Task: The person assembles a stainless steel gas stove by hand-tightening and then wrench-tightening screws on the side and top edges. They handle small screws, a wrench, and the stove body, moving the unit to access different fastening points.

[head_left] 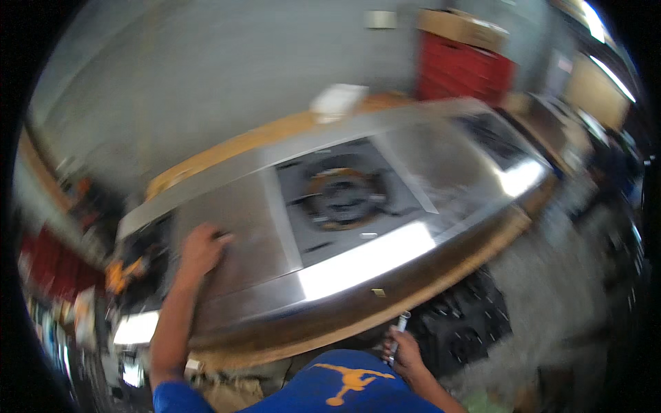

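Note:
A long stainless-steel panel (227, 220) lies across a wooden-edged bench in front of me. Set into its middle is a dark square section with a round burner-like opening (342, 195). My left hand (201, 249) rests on or just above the steel left of that section, with nothing visible in it; it is blurred, but a thumb or finger stands apart from the others. Low in front of the bench edge, close to my body, my right hand (407, 352) is closed around a shiny wrench (403, 318), its ring-shaped end pointing up.
Dark metal parts (468, 323) lie below the bench on the right. At the back stand a red cabinet (461, 69) with cardboard boxes (463, 31) on it and a white box (337, 102). An orange-and-black tool (122, 274) sits at the left end.

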`<state>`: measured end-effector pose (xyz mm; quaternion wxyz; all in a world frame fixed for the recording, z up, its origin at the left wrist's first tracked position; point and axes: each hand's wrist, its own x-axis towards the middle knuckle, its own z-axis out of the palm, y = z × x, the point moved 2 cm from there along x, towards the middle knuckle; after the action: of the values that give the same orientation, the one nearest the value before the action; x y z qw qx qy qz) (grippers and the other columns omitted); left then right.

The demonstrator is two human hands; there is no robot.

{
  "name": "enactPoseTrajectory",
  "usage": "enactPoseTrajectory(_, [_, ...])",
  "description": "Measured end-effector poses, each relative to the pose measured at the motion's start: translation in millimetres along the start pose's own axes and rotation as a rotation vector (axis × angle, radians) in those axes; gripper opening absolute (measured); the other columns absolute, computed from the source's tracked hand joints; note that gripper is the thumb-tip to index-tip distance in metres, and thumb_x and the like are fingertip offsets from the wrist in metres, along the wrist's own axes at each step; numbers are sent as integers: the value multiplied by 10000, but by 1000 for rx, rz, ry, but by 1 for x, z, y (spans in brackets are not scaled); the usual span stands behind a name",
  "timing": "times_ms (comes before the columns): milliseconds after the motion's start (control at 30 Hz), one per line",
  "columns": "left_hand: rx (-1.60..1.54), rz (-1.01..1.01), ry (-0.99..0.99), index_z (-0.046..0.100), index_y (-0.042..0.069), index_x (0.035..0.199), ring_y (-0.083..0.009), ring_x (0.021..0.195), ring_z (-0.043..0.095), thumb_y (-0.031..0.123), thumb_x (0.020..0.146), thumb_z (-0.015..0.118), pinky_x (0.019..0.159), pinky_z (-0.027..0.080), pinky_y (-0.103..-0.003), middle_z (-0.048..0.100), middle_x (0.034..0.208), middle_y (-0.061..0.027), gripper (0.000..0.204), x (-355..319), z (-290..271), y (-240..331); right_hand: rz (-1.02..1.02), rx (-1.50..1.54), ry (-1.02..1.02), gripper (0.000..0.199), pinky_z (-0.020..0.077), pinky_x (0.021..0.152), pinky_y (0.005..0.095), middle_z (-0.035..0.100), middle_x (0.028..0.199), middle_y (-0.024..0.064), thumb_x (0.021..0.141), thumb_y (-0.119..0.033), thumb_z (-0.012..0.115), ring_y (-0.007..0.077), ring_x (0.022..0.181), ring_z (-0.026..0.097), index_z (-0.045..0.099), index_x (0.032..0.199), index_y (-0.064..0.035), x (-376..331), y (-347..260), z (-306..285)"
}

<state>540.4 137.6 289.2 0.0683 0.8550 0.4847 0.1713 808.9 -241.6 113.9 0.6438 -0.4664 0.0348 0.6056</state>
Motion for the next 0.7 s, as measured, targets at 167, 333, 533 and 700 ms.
enactPoseTrajectory(167, [146, 54, 92, 632, -41, 1024, -411, 902, 605, 136, 877, 658, 823, 460, -468, 648, 931, -214, 232, -4, 5, -5, -466, -534, 34, 352, 376, 496, 249, 504, 647, -37, 965, -413, 625, 57, 594, 490, 647, 934, -63, -13, -89, 7])
enactPoseTrajectory(333, [-356, 135, 26, 626, -13, 1020, -285, 758, 590, 118, 889, 643, 697, 494, -382, 617, 884, -168, 186, -11, 5, 64, -954, -715, -279, 408, 503, 798, 373, 667, 859, 127, 965, -368, 612, 172, 861, 615, 665, 1012, 34, -4, -149, 77])
enactPoseTrajectory(533, [-474, 657, 73, 608, -8, 1004, -268, 756, 627, -15, 814, 686, 681, 507, -348, 631, 889, -164, 205, -42, 18, 256, -655, -496, -630, 364, 447, 547, 287, 612, 691, 18, 944, -377, 648, 93, 629, 547, 651, 926, -13, 16, -188, 120])
enactPoseTrajectory(700, [-253, 1020, 163, 629, 28, 986, -295, 763, 661, -31, 739, 738, 660, 521, -360, 663, 853, -137, 276, -10, 29, 389, -461, -489, -586, 269, 423, 496, 262, 625, 701, 1, 931, -293, 682, 77, 575, 528, 665, 938, -25, 16, -263, 58])
